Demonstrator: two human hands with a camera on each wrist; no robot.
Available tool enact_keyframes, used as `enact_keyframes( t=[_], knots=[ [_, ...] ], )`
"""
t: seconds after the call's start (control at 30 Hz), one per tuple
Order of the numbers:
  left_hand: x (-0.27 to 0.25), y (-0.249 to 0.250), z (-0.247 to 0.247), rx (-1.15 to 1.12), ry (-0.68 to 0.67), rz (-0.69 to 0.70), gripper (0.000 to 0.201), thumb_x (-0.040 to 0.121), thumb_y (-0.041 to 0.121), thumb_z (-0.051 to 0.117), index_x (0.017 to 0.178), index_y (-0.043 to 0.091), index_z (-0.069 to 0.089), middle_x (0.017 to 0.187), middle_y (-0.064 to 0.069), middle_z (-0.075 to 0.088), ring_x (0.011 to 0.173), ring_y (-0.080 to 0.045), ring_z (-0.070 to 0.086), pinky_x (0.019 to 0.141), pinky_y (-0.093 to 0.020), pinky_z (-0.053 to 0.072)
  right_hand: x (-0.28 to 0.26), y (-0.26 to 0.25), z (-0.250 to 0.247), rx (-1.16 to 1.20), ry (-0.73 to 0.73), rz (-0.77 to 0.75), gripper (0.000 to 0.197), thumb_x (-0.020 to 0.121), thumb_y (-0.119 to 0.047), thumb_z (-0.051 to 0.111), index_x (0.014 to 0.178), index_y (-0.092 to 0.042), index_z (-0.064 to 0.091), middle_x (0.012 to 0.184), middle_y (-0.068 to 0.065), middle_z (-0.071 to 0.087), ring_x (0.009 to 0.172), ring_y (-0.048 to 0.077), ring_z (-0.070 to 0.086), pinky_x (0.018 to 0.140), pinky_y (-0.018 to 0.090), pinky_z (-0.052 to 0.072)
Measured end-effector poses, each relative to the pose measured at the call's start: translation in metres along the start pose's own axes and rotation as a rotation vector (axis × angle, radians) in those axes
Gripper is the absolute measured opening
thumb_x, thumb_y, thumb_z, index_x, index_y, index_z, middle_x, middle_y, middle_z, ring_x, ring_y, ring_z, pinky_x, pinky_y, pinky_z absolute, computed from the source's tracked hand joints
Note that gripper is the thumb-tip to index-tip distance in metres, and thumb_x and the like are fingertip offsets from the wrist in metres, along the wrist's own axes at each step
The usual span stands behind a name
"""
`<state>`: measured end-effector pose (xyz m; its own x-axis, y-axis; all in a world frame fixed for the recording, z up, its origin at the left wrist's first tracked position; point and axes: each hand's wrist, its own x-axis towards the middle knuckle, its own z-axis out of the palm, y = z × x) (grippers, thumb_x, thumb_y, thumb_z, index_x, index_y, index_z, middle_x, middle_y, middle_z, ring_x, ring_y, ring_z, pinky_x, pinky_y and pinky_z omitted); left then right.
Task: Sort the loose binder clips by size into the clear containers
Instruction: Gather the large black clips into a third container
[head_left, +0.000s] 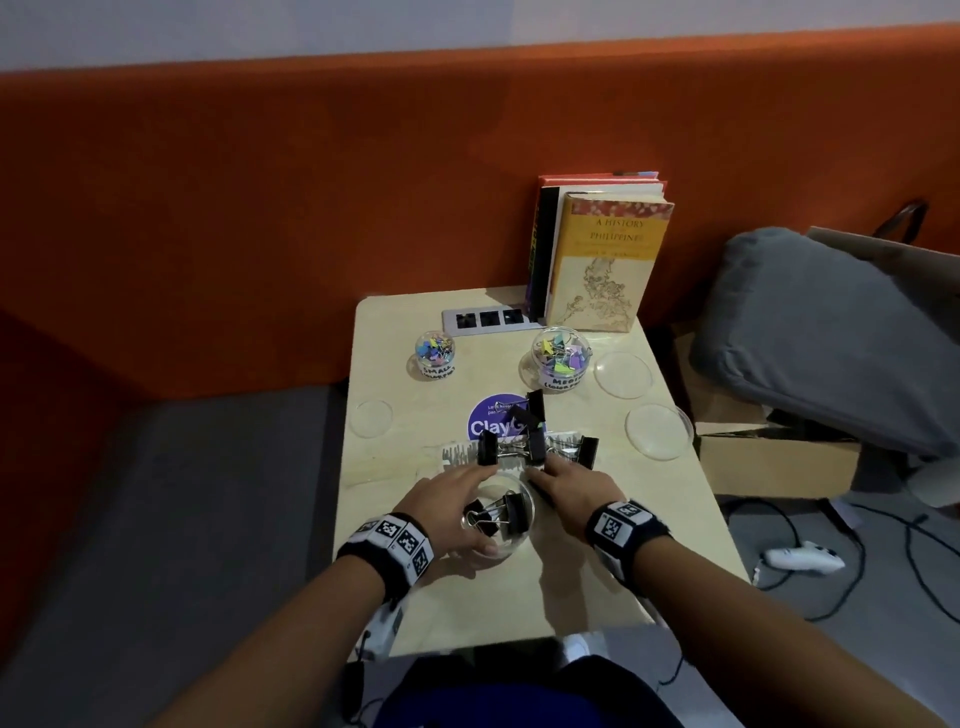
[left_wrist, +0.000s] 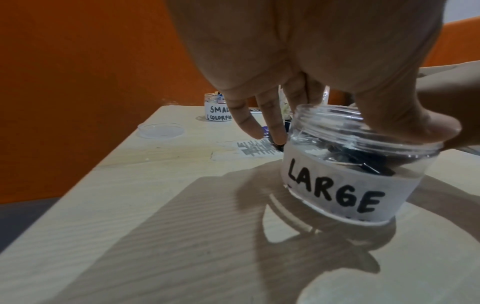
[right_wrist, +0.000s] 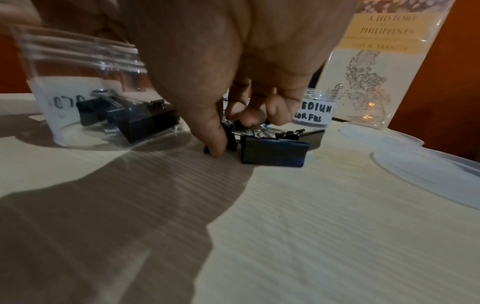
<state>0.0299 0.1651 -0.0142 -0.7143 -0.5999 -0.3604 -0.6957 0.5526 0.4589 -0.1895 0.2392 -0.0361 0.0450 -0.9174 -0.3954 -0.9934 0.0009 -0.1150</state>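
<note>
A clear jar labelled LARGE stands near the table's front edge, with black binder clips inside. My left hand grips this jar, thumb on the near rim and fingers down its far side. Just beyond it lie several loose large black clips. My right hand reaches into that pile and pinches one black clip between thumb and curled fingers. Another black clip lies right beside it. Farther back, jars marked SMALL and MEDIUM hold colourful clips.
Three clear lids lie on the table: one left, two right. Books stand at the back by a power strip. A round purple sticker marks the middle. A cardboard box sits off the right edge.
</note>
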Motion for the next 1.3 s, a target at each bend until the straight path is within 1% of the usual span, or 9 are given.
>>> enact_keyframes(
  t=[0.17,0.27,0.33,0.53,0.77,0.93,1.03,1.17,1.3],
  knots=[
    [-0.003,0.006,0.002,-0.017,-0.006,-0.058,0.104,0.069,0.049,0.084,0.153,0.038,0.023,0.159,0.010,0.030,0.140,-0.015,0.037,0.112,-0.032,0.035,0.004,0.004,-0.003,0.108,0.093,-0.037,0.038,0.085,-0.015,0.061,0.121,-0.020,0.052,0.126,0.001,0.043,0.107,0.027,0.058,0.080,0.044,0.056],
    [-0.006,0.007,0.003,-0.069,0.001,-0.105,0.105,0.066,0.044,0.086,0.151,0.042,0.025,0.158,0.015,0.030,0.137,-0.013,0.042,0.109,-0.030,0.038,-0.005,0.009,-0.013,0.383,0.176,-0.018,0.044,0.080,-0.024,0.068,0.122,-0.020,0.054,0.123,-0.003,0.051,0.107,0.020,0.057,0.087,0.031,0.049],
    [-0.007,0.009,0.004,-0.117,0.004,-0.138,0.107,0.065,0.041,0.088,0.150,0.044,0.025,0.158,0.017,0.030,0.138,-0.012,0.040,0.110,-0.030,0.038,-0.014,0.011,-0.025,0.592,0.215,0.018,0.051,0.077,-0.028,0.074,0.124,-0.022,0.054,0.114,-0.007,0.057,0.094,0.014,0.058,0.078,0.023,0.045],
    [-0.010,0.012,0.007,-0.163,0.024,-0.176,0.104,0.066,0.038,0.088,0.151,0.042,0.026,0.156,0.012,0.034,0.137,-0.014,0.041,0.109,-0.032,0.038,-0.025,-0.002,-0.050,0.739,0.256,-0.102,0.055,0.074,-0.042,0.079,0.123,-0.031,0.055,0.098,-0.015,0.060,0.090,0.007,0.058,0.079,0.025,0.047],
    [-0.007,0.005,0.006,-0.150,0.027,-0.153,0.103,0.061,0.048,0.087,0.148,0.040,0.031,0.147,0.011,0.047,0.127,-0.015,0.051,0.103,-0.033,0.045,-0.009,-0.020,-0.040,0.572,0.113,-0.261,0.069,0.072,-0.049,0.079,0.133,-0.031,0.053,0.127,-0.010,0.055,0.097,0.010,0.058,0.089,0.028,0.048],
    [-0.004,-0.002,0.001,-0.169,0.030,-0.125,0.106,0.063,0.049,0.087,0.150,0.042,0.027,0.153,0.013,0.039,0.135,-0.014,0.044,0.109,-0.033,0.039,-0.006,0.009,-0.033,0.533,0.264,0.008,0.042,0.085,-0.032,0.069,0.125,-0.024,0.059,0.118,-0.006,0.057,0.095,0.009,0.057,0.084,0.021,0.045],
    [-0.003,-0.008,0.001,-0.170,0.017,-0.086,0.105,0.065,0.052,0.085,0.151,0.042,0.026,0.154,0.013,0.038,0.137,-0.013,0.041,0.110,-0.031,0.037,-0.006,0.035,-0.023,0.462,0.331,0.255,0.046,0.085,-0.025,0.068,0.128,-0.016,0.056,0.122,0.006,0.051,0.109,0.024,0.056,0.096,0.031,0.046],
    [0.000,-0.014,0.003,-0.167,0.019,-0.052,0.105,0.064,0.055,0.084,0.151,0.042,0.026,0.153,0.014,0.038,0.137,-0.012,0.040,0.110,-0.030,0.037,-0.009,0.048,-0.004,0.445,0.203,0.443,0.062,0.083,-0.031,0.071,0.138,-0.020,0.045,0.123,0.011,0.042,0.105,0.032,0.057,0.095,0.037,0.047],
    [0.003,-0.022,0.005,-0.182,0.015,-0.046,0.105,0.061,0.053,0.085,0.148,0.047,0.026,0.151,0.017,0.040,0.132,-0.011,0.045,0.104,-0.026,0.040,-0.011,0.043,0.014,0.512,0.164,0.478,0.059,0.086,-0.028,0.066,0.138,-0.024,0.038,0.107,0.010,0.052,0.093,0.030,0.059,0.083,0.035,0.048]
  ],
)
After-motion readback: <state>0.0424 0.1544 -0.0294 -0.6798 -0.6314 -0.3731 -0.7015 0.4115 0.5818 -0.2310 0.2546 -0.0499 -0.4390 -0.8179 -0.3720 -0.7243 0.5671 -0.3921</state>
